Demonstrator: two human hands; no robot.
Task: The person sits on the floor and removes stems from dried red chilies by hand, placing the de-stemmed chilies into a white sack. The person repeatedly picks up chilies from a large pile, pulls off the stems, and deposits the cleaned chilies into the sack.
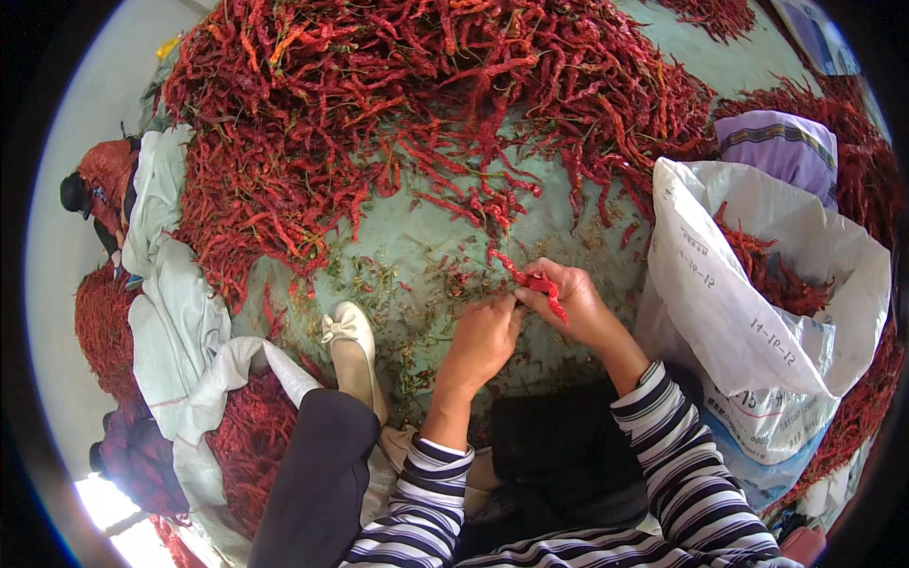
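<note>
My right hand (568, 291) grips wrinkled red chili peppers (547, 287) between thumb and fingers; one points up and left, another hangs past the thumb. My left hand (483, 337) is curled, its fingertips pressed together against my right thumb tip. Anything thin pinched between those left fingertips is hidden. Beyond both hands spreads a large heap of red chili peppers (398, 85), with a few loose ones trailing towards me. Under the hands, broken stems and chili scraps (412, 341) litter a pale green ground sheet (433, 241).
At right stands an open white woven sack (710, 284) bearing print, with chilies (774, 273) inside. A purple cloth item (781, 149) lies behind it. Another white sack (170, 355) holds chilies at left. My cream shoe (351, 326) rests on the sheet. Another person (106, 184) is at far left.
</note>
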